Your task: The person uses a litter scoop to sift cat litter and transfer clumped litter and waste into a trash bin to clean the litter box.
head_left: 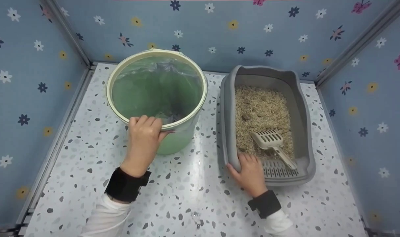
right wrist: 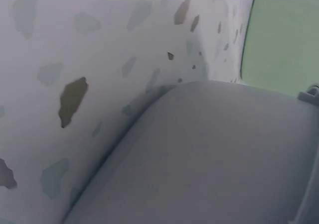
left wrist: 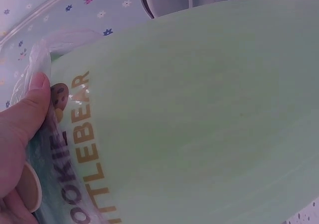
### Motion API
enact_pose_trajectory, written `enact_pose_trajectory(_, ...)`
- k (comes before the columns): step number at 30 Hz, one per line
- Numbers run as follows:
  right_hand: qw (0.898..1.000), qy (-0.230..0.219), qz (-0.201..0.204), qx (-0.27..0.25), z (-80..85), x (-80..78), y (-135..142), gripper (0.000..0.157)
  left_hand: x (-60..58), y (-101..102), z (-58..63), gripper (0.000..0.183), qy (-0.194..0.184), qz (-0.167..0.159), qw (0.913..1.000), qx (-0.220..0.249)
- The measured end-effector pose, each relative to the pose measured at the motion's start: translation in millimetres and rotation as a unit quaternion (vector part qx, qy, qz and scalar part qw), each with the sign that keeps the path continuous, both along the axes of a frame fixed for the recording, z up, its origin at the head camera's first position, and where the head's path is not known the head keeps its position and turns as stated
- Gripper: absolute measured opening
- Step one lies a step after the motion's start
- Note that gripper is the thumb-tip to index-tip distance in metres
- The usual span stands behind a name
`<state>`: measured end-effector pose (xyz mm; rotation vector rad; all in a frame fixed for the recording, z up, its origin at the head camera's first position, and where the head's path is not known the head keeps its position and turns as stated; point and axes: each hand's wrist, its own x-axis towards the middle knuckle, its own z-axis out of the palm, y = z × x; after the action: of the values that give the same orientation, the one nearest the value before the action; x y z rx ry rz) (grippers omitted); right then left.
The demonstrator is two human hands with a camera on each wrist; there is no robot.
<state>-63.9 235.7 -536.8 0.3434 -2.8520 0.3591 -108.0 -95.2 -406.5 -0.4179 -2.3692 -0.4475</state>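
A green trash bin (head_left: pixel 175 143) with a cream rim stands upright on the left, lined with a clear plastic bag (head_left: pixel 160 65). My left hand (head_left: pixel 142 144) grips its near rim, fingers over the top and thumb against the outside, as the left wrist view also shows. To the right is a grey litter box (head_left: pixel 231 108) with tan litter (head_left: pixel 265 102) inside. A beige slotted scoop (head_left: pixel 268 140) lies on the litter, its handle toward the near right corner. My right hand (head_left: pixel 251 172) holds the box's near left rim; the right wrist view shows only the box's outer wall.
The white speckled surface (head_left: pixel 187 197) lies under both containers, with a strip of it between them. Blue flowered panels (head_left: pixel 213 36) close off the back and both sides, close behind the bin and box. Dark clumps (head_left: pixel 246 116) sit in the litter.
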Motion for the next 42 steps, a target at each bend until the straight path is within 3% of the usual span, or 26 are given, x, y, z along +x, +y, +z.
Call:
enact_pose_trajectory(6,0.995,-0.092,0.022,-0.043,17.0,1.3,9.6,0.068,1.0,-0.7,-0.6,0.038,0.003,-0.006,0.9999,0.010)
enact_pose_trajectory(9,0.992,-0.110,0.015,-0.063,30.7,-1.0,23.0,0.063,2.0,-0.7,-0.5,0.036,0.005,-0.010,0.9998,0.014)
enact_pose_trajectory(18,0.995,-0.068,-0.070,0.003,60.2,-22.4,88.7,0.054,7.8,-1.2,-6.5,0.029,0.027,-0.024,0.9989,0.029)
enact_pose_trajectory(21,0.992,-0.086,-0.094,0.027,63.1,-28.1,105.9,0.056,11.2,1.4,-9.8,0.031,0.039,-0.024,0.9987,0.022)
enact_pose_trajectory(25,0.983,-0.142,-0.102,0.048,65.5,-34.9,120.5,0.060,18.5,6.8,-14.0,0.044,0.050,-0.030,0.9983,0.003)
enact_pose_trajectory(29,0.973,-0.202,-0.096,0.061,67.7,-42.0,127.6,0.064,28.5,15.8,-19.1,0.054,0.068,-0.060,0.9959,0.001)
enact_pose_trajectory(34,0.961,-0.246,-0.096,0.084,65.9,-49.6,130.2,0.062,45.0,35.8,-28.8,0.038,0.116,-0.124,0.9853,0.019)
enact_pose_trajectory(37,0.960,-0.243,-0.097,0.100,63.0,-50.9,128.7,0.058,57.2,48.2,-36.1,0.033,0.125,-0.158,0.9792,0.024)
enact_pose_trajectory(42,0.965,-0.208,-0.107,0.120,53.0,-49.2,125.5,0.051,72.5,66.3,-53.9,0.030,0.104,-0.189,0.9754,0.045)
